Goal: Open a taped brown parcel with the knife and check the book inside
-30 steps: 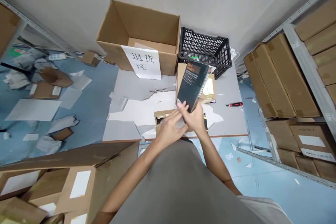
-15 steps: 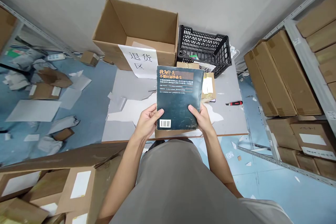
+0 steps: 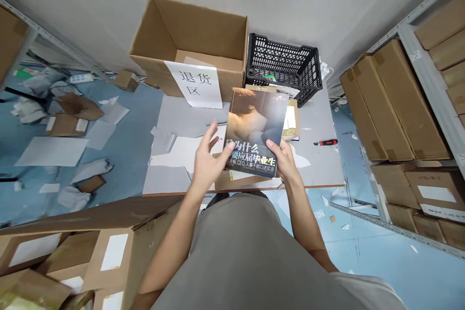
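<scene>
A book point(image 3: 254, 126) with a glossy brown and dark front cover and white lettering is held up over the table, slightly tilted. My right hand point(image 3: 285, 157) grips its lower right edge, thumb on the cover and fingers behind. My left hand point(image 3: 212, 157) is at the lower left edge, its thumb touching the cover while the other fingers are spread away from it. Below the book, a flat cardboard package point(image 3: 236, 182) shows in part at the table's front edge. A small taped box point(image 3: 291, 118) is partly hidden behind the book.
On the table point(image 3: 189, 116) stand a large open carton point(image 3: 228, 77) with a paper sign and a black plastic crate point(image 3: 308, 77). A red and black box cutter point(image 3: 326, 142) lies at the right. Shelved boxes point(image 3: 385, 101) flank the right; a carton of boxes point(image 3: 145, 242) is lower left.
The book has been turned from its dark back cover with barcode to its front cover, and sits slightly further right. My left hand's fingers have loosened and spread; my right hand keeps its grip.
</scene>
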Demonstrator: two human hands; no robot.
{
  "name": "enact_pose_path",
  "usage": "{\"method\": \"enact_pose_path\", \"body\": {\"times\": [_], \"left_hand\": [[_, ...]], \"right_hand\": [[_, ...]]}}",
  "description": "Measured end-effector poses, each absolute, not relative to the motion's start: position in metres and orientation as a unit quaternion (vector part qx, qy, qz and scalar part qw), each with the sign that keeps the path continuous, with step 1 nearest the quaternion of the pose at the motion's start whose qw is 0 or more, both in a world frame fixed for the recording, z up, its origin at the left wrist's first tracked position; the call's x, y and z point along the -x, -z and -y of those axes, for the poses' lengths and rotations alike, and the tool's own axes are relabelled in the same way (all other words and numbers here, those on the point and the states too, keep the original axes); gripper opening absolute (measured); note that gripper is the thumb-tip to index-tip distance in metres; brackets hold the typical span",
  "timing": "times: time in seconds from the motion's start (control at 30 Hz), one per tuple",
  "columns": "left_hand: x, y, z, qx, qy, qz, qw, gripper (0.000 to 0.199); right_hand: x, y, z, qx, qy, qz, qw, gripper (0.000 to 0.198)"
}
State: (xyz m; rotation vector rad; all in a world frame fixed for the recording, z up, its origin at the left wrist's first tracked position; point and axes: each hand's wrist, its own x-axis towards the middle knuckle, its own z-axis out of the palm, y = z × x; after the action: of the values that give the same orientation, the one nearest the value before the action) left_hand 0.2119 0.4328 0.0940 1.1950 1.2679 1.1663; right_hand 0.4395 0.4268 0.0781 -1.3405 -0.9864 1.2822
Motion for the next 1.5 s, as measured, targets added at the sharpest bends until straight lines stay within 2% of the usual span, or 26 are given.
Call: {"method": "enact_pose_path", "body": {"times": [0.13, 0.23, 0.4, 0.5, 0.6, 0.77, 0.83, 0.9, 1.0, 1.07, 1.2, 1.37, 1.5], "left_hand": [[-0.188, -0.081, -0.452, -0.400, -0.433, -0.463, 0.662, 0.069], [-0.184, -0.076, -0.454, -0.383, -0.419, -0.446, 0.692, 0.061], [-0.181, -0.078, -0.453, -0.426, -0.437, -0.475, 0.634, 0.063], [-0.178, -0.083, -0.456, -0.491, -0.460, -0.477, 0.566, 0.052], [-0.178, -0.088, -0.459, -0.557, -0.502, -0.457, 0.478, 0.032], [-0.182, -0.092, -0.456, -0.569, -0.520, -0.471, 0.428, 0.034], [-0.183, -0.092, -0.454, -0.561, -0.513, -0.482, 0.436, 0.036], [-0.181, -0.091, -0.454, -0.540, -0.507, -0.494, 0.456, 0.039], [-0.177, -0.087, -0.455, -0.494, -0.501, -0.510, 0.495, 0.056], [-0.173, -0.084, -0.458, -0.481, -0.491, -0.513, 0.514, 0.062], [-0.169, -0.080, -0.469, -0.505, -0.447, -0.517, 0.528, 0.052], [-0.178, -0.069, -0.481, -0.476, -0.428, -0.508, 0.576, 0.067], [-0.186, -0.068, -0.482, -0.459, -0.442, -0.522, 0.567, 0.070]], "right_hand": [[-0.454, -0.072, -0.423, 0.527, -0.610, 0.367, 0.464, 0.056], [-0.454, -0.068, -0.422, 0.524, -0.607, 0.386, 0.456, 0.058], [-0.460, -0.069, -0.432, 0.516, -0.544, 0.471, 0.464, 0.060], [-0.467, -0.073, -0.439, 0.504, -0.513, 0.516, 0.465, 0.057], [-0.469, -0.078, -0.442, 0.472, -0.488, 0.571, 0.462, 0.046], [-0.464, -0.081, -0.442, 0.474, -0.444, 0.592, 0.477, 0.027], [-0.465, -0.079, -0.441, 0.475, -0.448, 0.592, 0.472, 0.032], [-0.467, -0.077, -0.439, 0.477, -0.460, 0.587, 0.466, 0.048], [-0.470, -0.073, -0.437, 0.503, -0.462, 0.566, 0.463, 0.069], [-0.470, -0.072, -0.436, 0.534, -0.445, 0.550, 0.463, 0.070], [-0.470, -0.078, -0.442, 0.560, -0.452, 0.526, 0.453, 0.058], [-0.462, -0.079, -0.453, 0.563, -0.583, 0.383, 0.443, 0.080], [-0.456, -0.078, -0.454, 0.575, -0.587, 0.329, 0.465, 0.081]]}}
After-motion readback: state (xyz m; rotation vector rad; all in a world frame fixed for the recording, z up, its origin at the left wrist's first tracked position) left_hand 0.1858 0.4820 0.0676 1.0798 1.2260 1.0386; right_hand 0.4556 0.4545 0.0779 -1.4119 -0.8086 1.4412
